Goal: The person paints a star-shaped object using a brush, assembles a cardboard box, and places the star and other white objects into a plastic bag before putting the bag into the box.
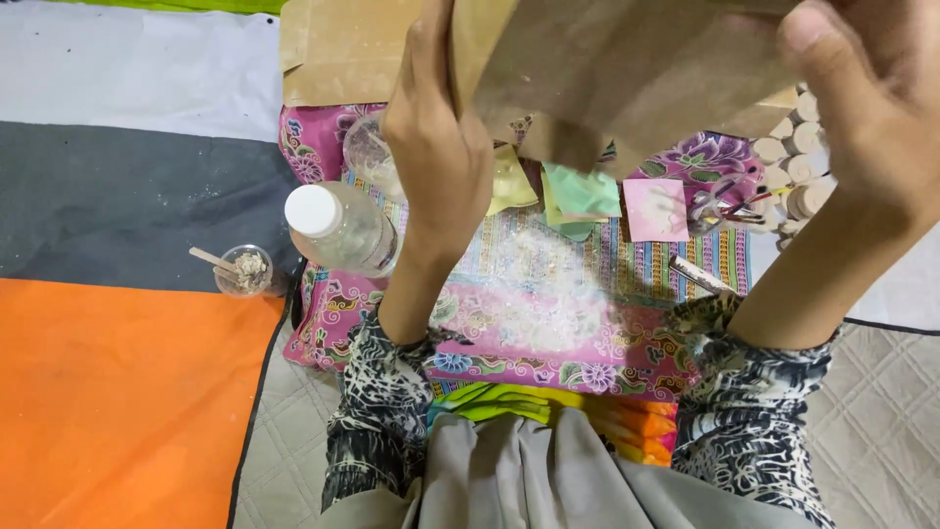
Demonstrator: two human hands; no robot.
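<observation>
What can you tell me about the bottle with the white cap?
The bottle is clear plastic with a round white cap, seen from above, so it seems to stand upright. It sits at the left edge of the pink flowered cloth, just left of the left hand's wrist. A clear cup stands right behind it. Neither hand holds it.

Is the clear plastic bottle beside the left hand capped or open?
Capped: a white cap sits on the clear plastic bottle, which leans at the pink patterned cloth's edge.
</observation>
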